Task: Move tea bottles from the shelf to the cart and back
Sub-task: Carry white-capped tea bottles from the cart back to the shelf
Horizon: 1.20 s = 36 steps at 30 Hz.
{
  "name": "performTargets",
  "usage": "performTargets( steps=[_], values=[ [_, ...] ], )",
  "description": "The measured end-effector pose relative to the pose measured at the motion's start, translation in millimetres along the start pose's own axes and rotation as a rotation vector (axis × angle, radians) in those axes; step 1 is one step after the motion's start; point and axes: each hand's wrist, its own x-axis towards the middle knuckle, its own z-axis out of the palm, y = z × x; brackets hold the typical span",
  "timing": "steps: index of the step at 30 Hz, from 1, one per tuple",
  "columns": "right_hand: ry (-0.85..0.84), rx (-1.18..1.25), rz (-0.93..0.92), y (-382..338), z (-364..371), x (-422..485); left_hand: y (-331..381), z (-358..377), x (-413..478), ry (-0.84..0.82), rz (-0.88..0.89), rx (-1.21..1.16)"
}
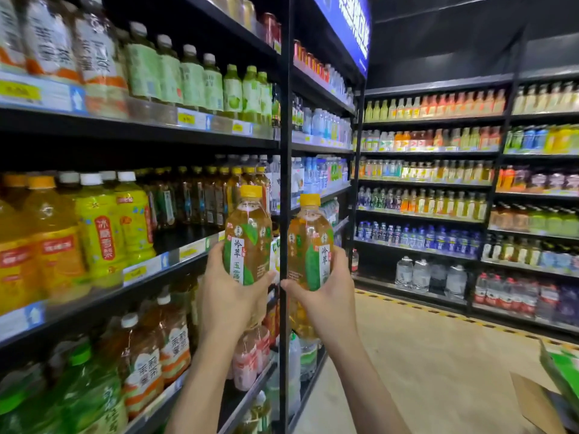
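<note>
I hold two amber tea bottles with yellow caps and green-leaf labels, upright and side by side in front of the shelf's black upright post (284, 324). My left hand (228, 292) grips the lower part of the left tea bottle (248, 233). My right hand (329, 292) grips the right tea bottle (310, 242) from below and behind. Both bottles are level with the middle shelf (163, 264), where a gap of bare board lies behind the price rail. Only a green corner of the cart (560, 371) shows at the far right edge.
Rows of yellow and green drink bottles (100, 227) fill the shelves at left. More stocked shelves (438, 189) line the back wall. A beige floor (438, 355) with a yellow-black striped line lies at right. A cardboard flap (532, 402) sits by the cart.
</note>
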Motion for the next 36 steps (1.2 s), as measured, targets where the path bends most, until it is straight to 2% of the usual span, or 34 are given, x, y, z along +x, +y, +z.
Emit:
performTargets(
  steps=[4, 9, 18, 25, 30, 36],
  values=[
    [-0.026, 0.005, -0.001, 31, 21, 45, -16, 25, 30, 0.054, 0.007, 0.072],
    [-0.164, 0.092, -0.059, 66, 43, 96, -39, 55, 66, 0.135, -0.026, 0.194],
    [-0.414, 0.243, -0.068, 117, 85, 190, -53, 97, 129, 0.39, -0.057, 0.333],
    [-0.558, 0.32, -0.099, 128, 123, 245, -47, 96, 173, 0.583, -0.006, 0.436],
    [-0.607, 0.385, -0.141, 123, 156, 263, -52, 88, 193, 0.643, 0.005, 0.487],
    [-0.557, 0.406, -0.18, 115, 206, 275, -71, 80, 224, 0.676, 0.028, 0.519]
  ],
)
